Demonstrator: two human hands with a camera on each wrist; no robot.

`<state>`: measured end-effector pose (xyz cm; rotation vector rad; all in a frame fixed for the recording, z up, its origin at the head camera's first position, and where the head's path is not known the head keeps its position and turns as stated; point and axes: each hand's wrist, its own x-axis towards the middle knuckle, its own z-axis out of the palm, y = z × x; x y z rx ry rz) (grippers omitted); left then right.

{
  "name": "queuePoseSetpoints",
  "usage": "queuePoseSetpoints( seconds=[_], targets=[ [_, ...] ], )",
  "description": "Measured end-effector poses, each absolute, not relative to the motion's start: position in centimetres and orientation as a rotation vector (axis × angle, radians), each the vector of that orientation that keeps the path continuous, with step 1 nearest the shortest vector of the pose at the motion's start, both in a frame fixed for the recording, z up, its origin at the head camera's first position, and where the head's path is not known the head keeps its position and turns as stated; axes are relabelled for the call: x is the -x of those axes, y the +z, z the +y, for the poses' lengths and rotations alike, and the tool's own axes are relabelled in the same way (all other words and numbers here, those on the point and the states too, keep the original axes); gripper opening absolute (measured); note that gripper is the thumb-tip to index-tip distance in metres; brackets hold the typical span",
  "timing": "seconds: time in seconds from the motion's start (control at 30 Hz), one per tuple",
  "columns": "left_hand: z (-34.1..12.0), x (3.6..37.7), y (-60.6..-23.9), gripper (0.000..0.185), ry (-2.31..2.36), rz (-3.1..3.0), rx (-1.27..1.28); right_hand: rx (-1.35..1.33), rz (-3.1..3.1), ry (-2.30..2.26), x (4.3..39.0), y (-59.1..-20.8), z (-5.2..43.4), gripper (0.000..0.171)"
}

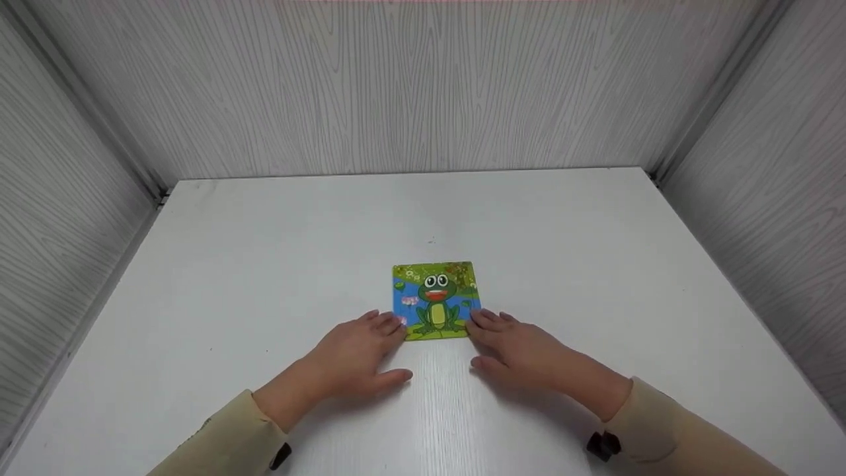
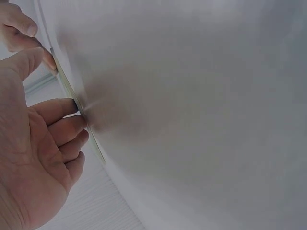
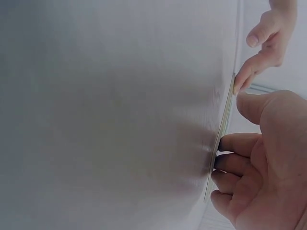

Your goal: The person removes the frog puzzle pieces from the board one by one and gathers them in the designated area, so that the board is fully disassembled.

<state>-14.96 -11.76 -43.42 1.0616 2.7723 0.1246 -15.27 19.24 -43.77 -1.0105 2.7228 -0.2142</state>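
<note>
A thin square picture board (image 1: 436, 301) with a cartoon green frog on a blue and green background lies flat on the white table. My left hand (image 1: 360, 350) is at its lower left corner, fingertips on the edge and thumb held apart. At the lower right side, the fingertips of my right hand (image 1: 519, 350) touch the opposite edge, with that thumb also spread away. Seen edge-on in the left wrist view, the board (image 2: 67, 86) is a thin strip meeting the fingertips. The right wrist view shows the same thin edge (image 3: 223, 122) against the other fingers.
The white table (image 1: 264, 264) spreads around the board on all sides. A grey wood-grain panel (image 1: 423, 86) stands at the back, with similar side panels at the left (image 1: 59, 218) and right (image 1: 767, 165).
</note>
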Motion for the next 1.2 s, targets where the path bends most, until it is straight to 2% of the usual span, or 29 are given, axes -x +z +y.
queuePoseSetpoints(
  seconds=[0.67, 1.2],
  targets=[
    [-12.0, 13.5, -43.3, 0.078, 0.139, 2.753, -1.097, 1.011, 2.682, -0.215, 13.7, -43.1, 19.5, 0.07],
    [-12.4, 13.8, -42.9, 0.076, 0.112, 2.747, -1.09, 0.942, 2.718, -0.242, 16.6, -43.7, 19.3, 0.072]
  ],
)
